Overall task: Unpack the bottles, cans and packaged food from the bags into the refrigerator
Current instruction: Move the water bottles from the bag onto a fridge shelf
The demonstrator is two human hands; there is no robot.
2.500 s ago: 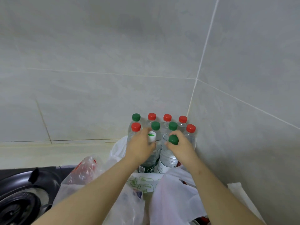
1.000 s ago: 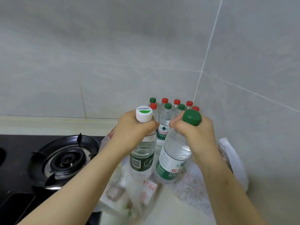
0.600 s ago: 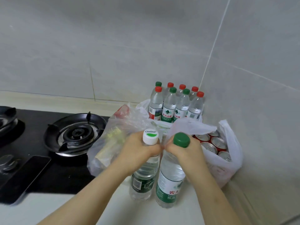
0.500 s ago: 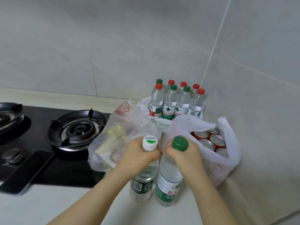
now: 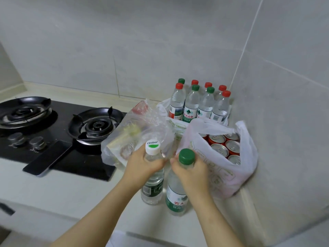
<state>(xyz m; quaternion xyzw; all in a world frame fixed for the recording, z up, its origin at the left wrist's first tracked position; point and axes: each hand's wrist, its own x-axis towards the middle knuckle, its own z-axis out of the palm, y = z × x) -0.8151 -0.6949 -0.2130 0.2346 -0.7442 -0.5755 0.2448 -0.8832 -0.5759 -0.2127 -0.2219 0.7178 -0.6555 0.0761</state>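
Head view: we hold two bottles at the near counter (image 5: 85, 196).
Left hand (image 5: 142, 164): clasps the white-capped bottle (image 5: 153, 187) by its neck.
Right hand (image 5: 193, 171): clasps the green-capped bottle (image 5: 175, 198) by its neck.
Change: both lifted from the far-corner cluster (image 5: 199, 104); fridge next, we judge.

I see a black gas hob (image 5: 58, 125) on the white countertop's (image 5: 62, 193) left part, with two burners (image 5: 97, 125) side by side, two round knobs (image 5: 37, 142) near its front edge, and a dark phone (image 5: 48, 157) lying flat across that edge.
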